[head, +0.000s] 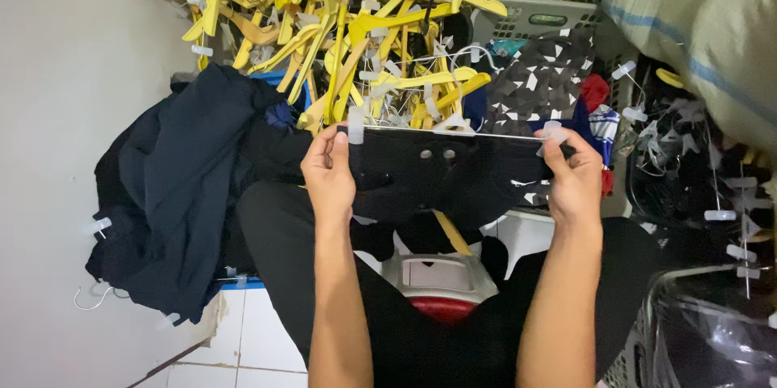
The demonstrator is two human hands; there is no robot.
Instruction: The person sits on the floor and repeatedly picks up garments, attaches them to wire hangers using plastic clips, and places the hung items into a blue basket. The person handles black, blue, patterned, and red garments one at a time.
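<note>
I hold a black garment (pixel 453 173) stretched flat between both hands, hung from a thin metal clip hanger (pixel 453 132) with clear plastic clips. My left hand (pixel 328 173) grips its left edge at one clip. My right hand (pixel 573 178) grips its right edge at the other clip. The garment shows two small round buttons near its top. My knees in black trousers sit below it.
A tangled heap of yellow hangers (pixel 340 24) fills the top. A pile of dark clothes (pixel 178 194) lies at left, by the white wall. A grey basket (pixel 538 20) holds patterned clothes. A big sack (pixel 696 32) is at right. A white and red object (pixel 441 279) sits between my knees.
</note>
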